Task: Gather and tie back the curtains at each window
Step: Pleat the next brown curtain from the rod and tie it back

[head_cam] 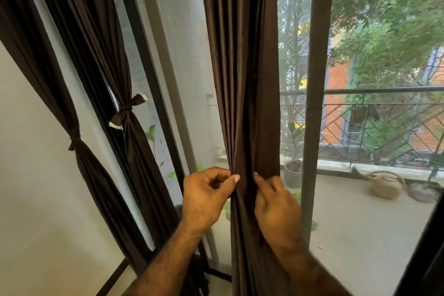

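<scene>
Looking across from the left, everything is placed off the middle curtain (pixel 242 79), the one still hanging loose. Far left of it is a curtain against the wall (pixel 60 94), already cinched with a dark tie (pixel 75 142). Nearer in, still left of the middle curtain, a second one (pixel 115 74) is knotted with its tie (pixel 128 110), ends sticking out. So two look done and this third one is the job in hand, I reckon.

The left hand (pixel 206 196) sits at the middle curtain's left edge, fingers curled, thumb and forefinger pinching the outer folds. The right hand (pixel 276 202) is touching its right side, fingers curled into a pleat and gripping it, though the fingertips are buried in the cloth so I can't see how deep they go. Both hands are level with each other and equally near the fabric, which runs between them.

What matters: the curtain's long axis is straight up and down, with the hands on either side of it. Squeezing the bundle means closing in sideways, across that axis. I can't spot a loose tie for this one anywhere, so it may be hidden behind the folds.

Right of the middle curtain is the mesh screen frame (pixel 317 79), then the balcony railing (pixel 384 90).
</scene>
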`<state>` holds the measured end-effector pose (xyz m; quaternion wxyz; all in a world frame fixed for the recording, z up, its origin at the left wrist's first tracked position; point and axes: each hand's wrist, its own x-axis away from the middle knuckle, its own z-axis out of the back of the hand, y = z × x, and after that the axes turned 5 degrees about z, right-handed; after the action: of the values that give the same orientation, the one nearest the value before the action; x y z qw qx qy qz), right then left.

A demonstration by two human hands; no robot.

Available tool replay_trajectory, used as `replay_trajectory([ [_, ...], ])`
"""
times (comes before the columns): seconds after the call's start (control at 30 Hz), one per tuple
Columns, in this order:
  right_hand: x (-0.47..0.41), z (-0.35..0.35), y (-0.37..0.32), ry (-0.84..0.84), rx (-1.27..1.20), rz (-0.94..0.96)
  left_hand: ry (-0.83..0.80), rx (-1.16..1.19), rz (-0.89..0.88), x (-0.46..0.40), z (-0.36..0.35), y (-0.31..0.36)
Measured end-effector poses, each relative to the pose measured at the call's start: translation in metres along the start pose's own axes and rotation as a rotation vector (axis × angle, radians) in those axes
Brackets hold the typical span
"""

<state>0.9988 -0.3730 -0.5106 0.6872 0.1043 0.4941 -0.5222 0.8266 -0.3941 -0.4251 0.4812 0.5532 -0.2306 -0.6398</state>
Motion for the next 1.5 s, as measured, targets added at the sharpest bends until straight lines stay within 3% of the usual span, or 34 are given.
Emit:
replay_trajectory([
  [0.07, -0.015, 0.005, 0.012, 0.103, -0.265, -0.269, 0.042, -0.068, -0.010, -0.002, 0.001, -0.002],
  [0.13, -0.031, 0.012, 0.016, 0.096, -0.667, -0.502, 0.064, -0.119, -0.021, -0.005, 0.001, -0.002],
  [0.2, -0.038, 0.022, 0.009, -0.016, -0.981, -0.569, 0.059, -0.114, -0.006, -0.008, -0.002, -0.002],
  [0.23, -0.039, 0.024, 0.004, -0.048, -1.010, -0.540, 0.053, -0.103, 0.010, -0.009, -0.003, -0.002],
  [0.37, -0.036, 0.017, 0.001, 0.168, -0.612, -0.444, 0.041, -0.093, 0.033, -0.009, -0.009, 0.000],
  [0.47, -0.018, 0.008, -0.003, 0.227, -0.295, -0.090, 0.043, -0.062, 0.061, -0.010, -0.014, 0.002],
  [0.53, -0.006, 0.002, -0.008, 0.207, -0.203, 0.068, 0.048, -0.051, 0.077, -0.010, -0.016, 0.003],
  [0.73, 0.004, -0.002, -0.013, 0.254, 0.002, 0.255, 0.081, -0.109, 0.055, -0.010, -0.019, 0.000],
  [0.8, -0.006, 0.000, -0.007, 0.244, -0.131, 0.052, 0.078, -0.111, 0.059, -0.009, -0.018, 0.000],
  [0.9, -0.033, 0.011, 0.000, 0.178, -0.737, -0.493, 0.097, -0.137, 0.054, -0.008, -0.016, 0.002],
  [0.97, -0.044, 0.017, -0.001, 0.074, -1.003, -0.594, 0.094, -0.137, 0.058, -0.010, -0.016, 0.001],
  [1.03, -0.044, 0.018, -0.006, 0.039, -0.922, -0.512, 0.093, -0.124, 0.062, -0.011, -0.016, 0.000],
  [1.1, -0.037, 0.015, -0.006, 0.133, -0.670, -0.429, 0.090, -0.096, 0.073, -0.012, -0.017, 0.000],
  [1.2, -0.015, 0.001, -0.005, 0.286, -0.213, -0.030, 0.086, -0.074, 0.086, -0.013, -0.020, 0.001],
  [1.27, -0.003, -0.006, -0.007, 0.267, -0.031, 0.197, 0.091, -0.067, 0.087, -0.013, -0.022, 0.003],
  [1.5, 0.008, -0.017, -0.001, 0.222, 0.153, 0.316, -0.017, 0.011, 0.119, -0.009, -0.017, 0.007],
])
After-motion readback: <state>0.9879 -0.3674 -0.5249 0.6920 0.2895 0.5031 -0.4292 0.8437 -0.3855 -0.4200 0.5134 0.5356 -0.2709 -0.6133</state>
